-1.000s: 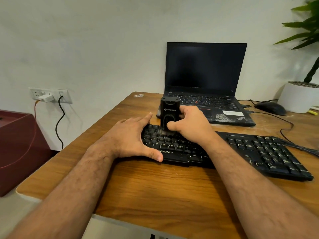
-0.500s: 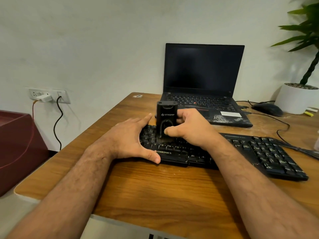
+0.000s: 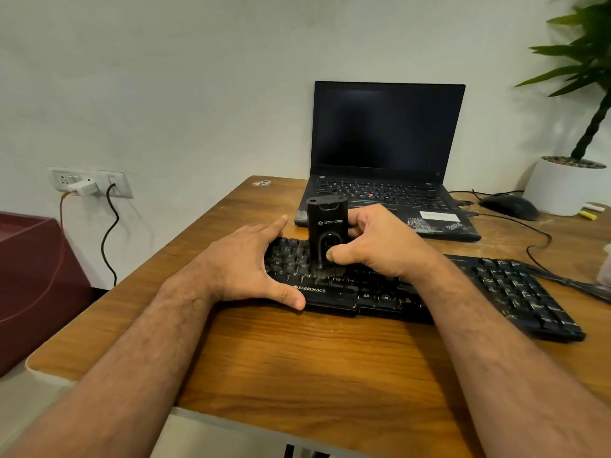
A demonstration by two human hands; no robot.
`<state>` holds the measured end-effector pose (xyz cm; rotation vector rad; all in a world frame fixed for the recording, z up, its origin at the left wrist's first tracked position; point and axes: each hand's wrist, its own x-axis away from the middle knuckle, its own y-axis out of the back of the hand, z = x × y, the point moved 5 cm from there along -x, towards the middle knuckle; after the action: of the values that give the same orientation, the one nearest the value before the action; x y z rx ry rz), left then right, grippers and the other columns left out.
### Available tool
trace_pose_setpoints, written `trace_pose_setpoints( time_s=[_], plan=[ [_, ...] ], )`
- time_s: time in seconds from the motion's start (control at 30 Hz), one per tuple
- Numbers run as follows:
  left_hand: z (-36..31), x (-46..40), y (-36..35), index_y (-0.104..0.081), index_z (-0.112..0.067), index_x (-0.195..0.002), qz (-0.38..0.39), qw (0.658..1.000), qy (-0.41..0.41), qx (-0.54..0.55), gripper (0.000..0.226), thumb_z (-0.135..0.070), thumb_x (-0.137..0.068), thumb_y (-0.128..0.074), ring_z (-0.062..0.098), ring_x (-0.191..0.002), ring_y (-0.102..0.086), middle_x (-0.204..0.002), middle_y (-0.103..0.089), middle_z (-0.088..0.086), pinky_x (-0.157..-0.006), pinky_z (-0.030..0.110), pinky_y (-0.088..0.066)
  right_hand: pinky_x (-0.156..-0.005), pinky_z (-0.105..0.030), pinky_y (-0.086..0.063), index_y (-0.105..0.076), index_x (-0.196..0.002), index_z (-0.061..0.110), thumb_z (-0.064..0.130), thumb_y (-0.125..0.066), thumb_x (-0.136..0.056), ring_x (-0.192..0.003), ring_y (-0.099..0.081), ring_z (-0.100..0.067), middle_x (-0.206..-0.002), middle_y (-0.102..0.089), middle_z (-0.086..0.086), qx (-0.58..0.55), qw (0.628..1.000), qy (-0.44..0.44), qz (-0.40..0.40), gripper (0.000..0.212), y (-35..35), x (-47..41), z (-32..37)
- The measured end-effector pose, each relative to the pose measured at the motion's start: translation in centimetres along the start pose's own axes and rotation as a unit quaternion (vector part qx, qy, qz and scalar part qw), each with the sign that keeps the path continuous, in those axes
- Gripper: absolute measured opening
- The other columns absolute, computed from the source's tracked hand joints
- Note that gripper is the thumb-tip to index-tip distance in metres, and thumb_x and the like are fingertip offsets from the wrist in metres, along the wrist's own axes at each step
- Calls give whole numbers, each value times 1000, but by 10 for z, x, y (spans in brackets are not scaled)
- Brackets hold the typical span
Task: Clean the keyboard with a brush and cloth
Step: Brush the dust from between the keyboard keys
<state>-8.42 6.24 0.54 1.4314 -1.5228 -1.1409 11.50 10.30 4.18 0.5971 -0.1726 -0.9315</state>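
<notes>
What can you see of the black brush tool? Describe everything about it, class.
The brush tool is a black, plastic-looking block with rounded top, white logo and arched cut-out. It stands upright, short bristles down on the keyboard, left of its middle. The right hand grips it, thumb in front.

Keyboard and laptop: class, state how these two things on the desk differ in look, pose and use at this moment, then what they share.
The keyboard lies flat near the desk's front edge; the laptop stands open behind it, its screen upright and dark. The keyboard is long and wide; the laptop's key area is shorter. The left hand steadies the keyboard while the right hand holds a brush on it; the laptop is untouched. Both are black with keys.
</notes>
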Motion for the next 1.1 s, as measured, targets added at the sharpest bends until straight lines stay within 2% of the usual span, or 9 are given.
trace_pose_setpoints(
  time_s=[0.17,0.23,0.33,0.43,0.5,0.8,0.97,1.03,1.1],
  plan=[
    [0,-4,-1,-35,-50,-144,-21,998,-43,37,121,-97,-38,-69,6,-128,-49,-138,-52,-23,-104,48,-46,-87,-41,-61,-74,-107,28,8,-78,-79,-86,-75,-10,-92,-79,8,-7,1000,26,-16,35,-29,-4,11],
    [-3,-3,0,-39,-54,-138,-26,997,-49,47,112,-96,-40,-71,5,-126,-50,-134,-55,-25,-102,47,-47,-87,-43,-60,-74,-108,28,10,-78,-78,-86,-75,-9,-91,-79,9,-3,999,34,-18,35,-33,-6,14],
    [-1,-2,0,-32,-49,-148,-21,999,-36,28,126,-98,-37,-67,7,-133,-45,-144,-48,-21,-107,48,-44,-88,-44,-60,-75,-104,25,6,-77,-77,-87,-76,-13,-92,-79,5,7,1000,18,-4,33,-22,-5,12],
    [2,-1,-1,-12,-39,-159,0,1000,6,1,151,-102,-31,-60,10,-144,-30,-159,-31,-15,-118,48,-32,-89,-46,-60,-76,-98,16,-2,-75,-77,-87,-77,-24,-90,-80,-3,11,1000,-7,12,28,-3,1,4],
    [1,2,-1,-5,-38,-160,9,1000,20,1,156,-102,-29,-59,9,-146,-26,-161,-27,-14,-120,46,-28,-90,-48,-59,-76,-97,11,-4,-75,-77,-88,-76,-29,-88,-79,-9,13,1000,-17,20,25,7,5,0],
    [-1,0,0,-9,-40,-159,4,1000,8,-3,151,-103,-32,-60,10,-142,-32,-158,-33,-14,-116,49,-33,-89,-43,-60,-75,-105,16,-1,-75,-80,-89,-77,-24,-93,-80,-5,-7,998,-26,50,30,-4,1,0],
    [-2,1,1,-5,-37,-160,7,1000,11,-8,155,-103,-30,-58,10,-146,-27,-162,-28,-12,-119,49,-30,-78,-26,-54,-73,-110,27,11,-79,-78,-86,-70,-3,-92,-76,11,55,994,-23,-94,35,-4,-10,0],
    [-1,0,1,-6,-38,-160,5,1000,11,-7,154,-103,-30,-58,11,-145,-28,-161,-29,-13,-118,49,-31,-83,-30,-58,-73,-106,27,7,-78,-79,-88,-73,-8,-92,-77,7,10,997,-20,-76,33,-7,-10,0],
    [0,-1,0,-13,-42,-158,-3,1000,1,-2,147,-102,-32,-61,10,-141,-34,-157,-36,-15,-114,50,-37,-89,-40,-60,-73,-106,22,0,-76,-80,-90,-76,-18,-94,-79,-1,-59,998,-12,-12,34,-16,-7,2]
  ],
)
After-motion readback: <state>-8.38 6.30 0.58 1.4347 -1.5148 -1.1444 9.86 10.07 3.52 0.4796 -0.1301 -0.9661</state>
